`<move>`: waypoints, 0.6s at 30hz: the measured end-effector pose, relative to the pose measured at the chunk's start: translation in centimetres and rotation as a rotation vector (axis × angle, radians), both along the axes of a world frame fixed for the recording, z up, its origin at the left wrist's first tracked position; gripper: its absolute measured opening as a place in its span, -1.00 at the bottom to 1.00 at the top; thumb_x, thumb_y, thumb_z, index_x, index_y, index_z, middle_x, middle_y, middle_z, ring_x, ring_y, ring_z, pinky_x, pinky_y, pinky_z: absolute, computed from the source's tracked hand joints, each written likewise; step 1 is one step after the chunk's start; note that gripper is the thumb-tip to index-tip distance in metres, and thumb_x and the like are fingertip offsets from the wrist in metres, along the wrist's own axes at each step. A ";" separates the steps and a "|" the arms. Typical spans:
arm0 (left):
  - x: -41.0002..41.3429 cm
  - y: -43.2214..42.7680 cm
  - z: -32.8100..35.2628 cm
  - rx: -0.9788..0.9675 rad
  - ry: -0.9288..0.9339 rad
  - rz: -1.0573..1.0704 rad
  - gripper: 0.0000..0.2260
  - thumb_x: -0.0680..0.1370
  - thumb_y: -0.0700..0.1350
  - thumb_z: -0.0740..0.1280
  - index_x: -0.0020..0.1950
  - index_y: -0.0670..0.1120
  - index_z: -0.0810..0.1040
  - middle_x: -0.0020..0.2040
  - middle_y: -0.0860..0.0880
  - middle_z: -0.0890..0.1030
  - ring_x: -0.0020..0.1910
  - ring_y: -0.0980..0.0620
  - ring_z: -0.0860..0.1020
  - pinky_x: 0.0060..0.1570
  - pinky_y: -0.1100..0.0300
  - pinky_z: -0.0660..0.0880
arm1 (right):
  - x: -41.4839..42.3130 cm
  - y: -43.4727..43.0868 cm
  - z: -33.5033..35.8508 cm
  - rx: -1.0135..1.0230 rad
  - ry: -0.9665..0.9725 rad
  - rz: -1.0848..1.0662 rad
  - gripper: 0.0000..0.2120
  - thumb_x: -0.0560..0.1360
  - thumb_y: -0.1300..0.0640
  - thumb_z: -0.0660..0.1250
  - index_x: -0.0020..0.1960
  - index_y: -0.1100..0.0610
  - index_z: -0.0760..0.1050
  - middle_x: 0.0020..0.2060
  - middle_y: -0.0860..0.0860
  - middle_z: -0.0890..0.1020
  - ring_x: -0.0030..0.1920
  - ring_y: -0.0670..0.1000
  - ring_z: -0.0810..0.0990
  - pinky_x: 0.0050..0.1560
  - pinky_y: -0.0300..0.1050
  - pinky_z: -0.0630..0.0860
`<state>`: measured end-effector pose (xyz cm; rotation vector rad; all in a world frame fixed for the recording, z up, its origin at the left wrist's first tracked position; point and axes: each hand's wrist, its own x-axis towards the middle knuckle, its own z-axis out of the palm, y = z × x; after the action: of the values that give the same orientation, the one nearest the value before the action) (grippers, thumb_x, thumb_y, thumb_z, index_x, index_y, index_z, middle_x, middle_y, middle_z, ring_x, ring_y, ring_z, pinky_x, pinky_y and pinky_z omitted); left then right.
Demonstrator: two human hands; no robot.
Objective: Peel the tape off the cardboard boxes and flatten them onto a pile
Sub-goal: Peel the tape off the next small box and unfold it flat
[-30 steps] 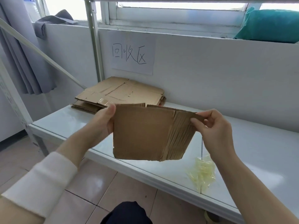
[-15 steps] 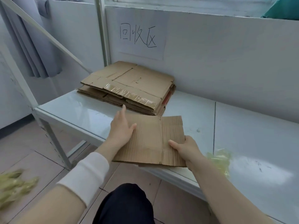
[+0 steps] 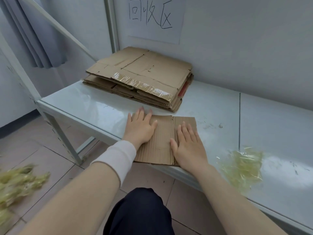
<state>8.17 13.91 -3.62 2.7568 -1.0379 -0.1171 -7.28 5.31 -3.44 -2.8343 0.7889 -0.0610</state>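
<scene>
Cardboard box [image 3: 163, 141], flattened, lies on the counter [image 3: 84, 102] at its front edge. The left hand [image 3: 139, 128] and right hand [image 3: 188, 146] press flat on it, fingers straight, gripping nothing. Just behind sits the pile of flattened boxes [image 3: 140, 77]. Crumpled tape [image 3: 242, 165] lies to the right.

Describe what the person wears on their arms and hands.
The left hand and right hand are bare: no gloves, rings or watch visible. A pale whitish fabric cuff sits just behind the left wrist; the right forearm shows no sleeve.
</scene>
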 end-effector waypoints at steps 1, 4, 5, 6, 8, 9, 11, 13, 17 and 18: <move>0.3 -0.3 0.1 0.006 -0.004 0.015 -0.48 0.62 0.13 -0.12 0.54 -0.02 -0.05 0.56 -0.12 -0.09 0.54 -0.03 -0.15 0.48 -0.06 -0.21 | -0.1 0.1 0.0 0.006 0.007 -0.001 -0.42 0.60 -0.11 -0.20 0.52 0.14 -0.24 0.51 0.03 -0.24 0.50 -0.04 -0.28 0.48 -0.10 -0.29; 0.8 -0.7 0.1 0.020 -0.018 0.028 -0.48 0.63 0.10 -0.13 0.54 -0.09 -0.08 0.56 -0.16 -0.09 0.54 -0.04 -0.16 0.48 -0.05 -0.20 | -0.8 0.3 0.2 0.010 0.002 -0.029 -0.40 0.60 -0.14 -0.22 0.51 0.15 -0.27 0.51 0.03 -0.26 0.49 -0.05 -0.30 0.47 -0.13 -0.31; 0.8 -0.6 0.0 0.016 -0.022 0.024 -0.48 0.63 0.10 -0.14 0.54 -0.10 -0.09 0.55 -0.16 -0.10 0.54 -0.04 -0.16 0.49 -0.03 -0.21 | -1.1 0.5 0.1 0.002 -0.002 -0.040 -0.40 0.59 -0.14 -0.22 0.51 0.16 -0.27 0.51 0.03 -0.26 0.49 -0.05 -0.30 0.47 -0.13 -0.31; 0.7 -0.5 -0.2 0.014 -0.027 0.018 -0.47 0.63 0.10 -0.14 0.54 -0.11 -0.10 0.55 -0.16 -0.11 0.53 -0.04 -0.17 0.49 -0.01 -0.21 | -1.3 0.6 -0.1 -0.004 -0.008 -0.049 -0.40 0.59 -0.14 -0.23 0.50 0.16 -0.28 0.50 0.03 -0.26 0.49 -0.06 -0.30 0.47 -0.14 -0.32; 0.7 -0.5 -0.5 0.013 -0.035 0.012 -0.46 0.63 0.10 -0.13 0.54 -0.13 -0.11 0.55 -0.15 -0.13 0.53 -0.03 -0.18 0.49 0.03 -0.23 | -1.5 0.8 -0.2 -0.012 -0.013 -0.057 -0.40 0.59 -0.14 -0.23 0.50 0.16 -0.28 0.50 0.02 -0.26 0.49 -0.06 -0.31 0.45 -0.15 -0.34; 0.8 -0.5 -0.6 0.012 -0.039 0.016 -0.45 0.63 0.10 -0.13 0.54 -0.13 -0.12 0.55 -0.15 -0.13 0.53 -0.03 -0.18 0.49 0.04 -0.23 | -1.5 0.8 -0.3 -0.013 -0.012 -0.057 -0.40 0.59 -0.14 -0.23 0.50 0.15 -0.28 0.50 0.02 -0.27 0.49 -0.07 -0.31 0.45 -0.16 -0.35; 0.9 -0.7 -0.7 0.004 -0.044 0.025 -0.46 0.63 0.09 -0.13 0.54 -0.13 -0.12 0.56 -0.14 -0.11 0.54 -0.03 -0.15 0.48 0.04 -0.22 | -1.4 0.7 -0.4 -0.019 -0.006 -0.058 -0.40 0.59 -0.14 -0.23 0.50 0.15 -0.28 0.50 0.02 -0.27 0.49 -0.07 -0.31 0.45 -0.15 -0.35; 0.8 -0.8 -0.8 -0.016 -0.044 0.024 -0.47 0.63 0.07 -0.13 0.54 -0.13 -0.11 0.56 -0.14 -0.09 0.54 -0.03 -0.14 0.49 0.04 -0.21 | -1.4 0.7 -0.5 -0.023 -0.004 -0.064 -0.40 0.59 -0.14 -0.23 0.51 0.15 -0.27 0.50 0.02 -0.26 0.49 -0.06 -0.31 0.46 -0.15 -0.34; 0.0 -0.2 -0.6 -0.043 -0.030 0.036 -0.49 0.64 0.04 -0.13 0.54 -0.15 -0.10 0.56 -0.13 -0.10 0.54 -0.03 -0.13 0.49 0.08 -0.18 | -1.4 0.9 -0.3 -0.011 0.013 -0.075 -0.40 0.59 -0.14 -0.23 0.51 0.16 -0.26 0.51 0.02 -0.25 0.49 -0.06 -0.30 0.47 -0.14 -0.32; -0.6 0.2 -0.4 -0.040 -0.027 0.041 -0.48 0.64 0.05 -0.13 0.54 -0.15 -0.12 0.56 -0.13 -0.12 0.54 -0.02 -0.15 0.49 0.08 -0.19 | -1.3 1.0 -0.2 -0.005 0.019 -0.075 -0.40 0.59 -0.14 -0.23 0.51 0.16 -0.26 0.51 0.02 -0.25 0.49 -0.06 -0.30 0.47 -0.13 -0.32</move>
<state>7.60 14.12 -4.07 2.7491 -0.9793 -0.0537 -8.62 6.29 -3.68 -2.8132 0.9003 -0.0474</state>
